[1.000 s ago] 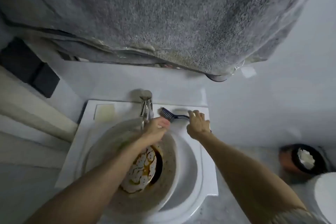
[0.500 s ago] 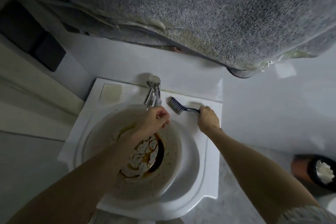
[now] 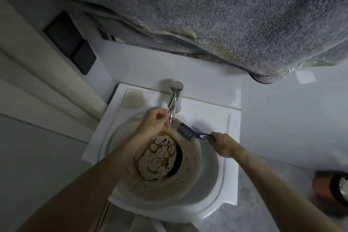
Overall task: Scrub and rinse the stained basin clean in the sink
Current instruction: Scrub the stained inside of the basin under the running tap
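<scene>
A round basin (image 3: pixel 190 167), stained brown with dark liquid and pale foam at its bottom, sits in the white sink (image 3: pixel 227 173). My left hand (image 3: pixel 153 123) reaches over the basin's far rim, and its fingers curl round the end of the chrome tap lever (image 3: pixel 171 108). My right hand (image 3: pixel 223 144) grips the blue handle of a scrub brush (image 3: pixel 186 132). The brush's bristled head hangs just above the basin's far right rim. No water can be seen running.
A pale soap bar (image 3: pixel 132 97) lies on the sink's back left corner. A grey towel (image 3: pixel 226 15) hangs overhead against the wall. An orange and black container (image 3: pixel 329 187) stands on the floor at the right.
My right hand has brought the brush off the sink's back ledge toward the basin rim. My left hand has shifted from the basin's far rim up to the tap lever.
</scene>
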`<state>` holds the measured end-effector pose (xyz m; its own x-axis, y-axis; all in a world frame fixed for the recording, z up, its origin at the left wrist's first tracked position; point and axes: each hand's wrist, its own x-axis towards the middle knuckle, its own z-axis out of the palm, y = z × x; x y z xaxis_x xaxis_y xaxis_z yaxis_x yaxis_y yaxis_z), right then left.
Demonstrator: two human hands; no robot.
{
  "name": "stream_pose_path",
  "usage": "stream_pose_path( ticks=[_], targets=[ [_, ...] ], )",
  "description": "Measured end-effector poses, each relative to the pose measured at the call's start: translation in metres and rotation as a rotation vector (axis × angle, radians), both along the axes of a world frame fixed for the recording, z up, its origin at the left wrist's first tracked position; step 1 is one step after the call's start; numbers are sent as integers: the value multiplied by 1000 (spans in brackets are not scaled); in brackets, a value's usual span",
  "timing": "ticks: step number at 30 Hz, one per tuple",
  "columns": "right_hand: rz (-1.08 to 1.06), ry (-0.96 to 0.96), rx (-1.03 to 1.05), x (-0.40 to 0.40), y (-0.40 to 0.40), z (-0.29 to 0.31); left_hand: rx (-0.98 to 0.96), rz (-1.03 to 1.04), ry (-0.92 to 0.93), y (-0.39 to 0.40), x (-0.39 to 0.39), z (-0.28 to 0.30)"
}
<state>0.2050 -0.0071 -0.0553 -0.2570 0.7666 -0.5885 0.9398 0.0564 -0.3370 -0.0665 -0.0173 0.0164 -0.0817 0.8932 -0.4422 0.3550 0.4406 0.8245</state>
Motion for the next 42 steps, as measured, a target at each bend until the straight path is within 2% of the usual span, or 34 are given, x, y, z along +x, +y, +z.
stream_pose_path(
  ticks=[3,7,19,26,33,35,39,41,42],
  targets=[
    [-12,7,-85,-18,-15,2,-67,45,-47,7,-5,3],
    [-116,28,-100,-43,-29,-1,-127,86,-147,22,-1,4],
    [-435,198,-248,-86,-43,-11,-115,121,-234,32,3,4],
    [-478,275,-273,-96,-39,-8,-123,130,-275,38,3,7],
    [-468,265,-265,-96,-38,-21,-77,68,-253,27,-10,8],
    [-438,259,-228,-96,-36,-25,-49,100,-145,13,-23,-1],
    [-279,169,-45,-95,-37,-36,125,248,414,-33,-73,-45],
    [-206,84,19,-96,-43,-45,70,304,648,-63,-94,-66],
    [-169,38,27,-98,-49,-51,12,321,698,-79,-104,-74]
  ],
)
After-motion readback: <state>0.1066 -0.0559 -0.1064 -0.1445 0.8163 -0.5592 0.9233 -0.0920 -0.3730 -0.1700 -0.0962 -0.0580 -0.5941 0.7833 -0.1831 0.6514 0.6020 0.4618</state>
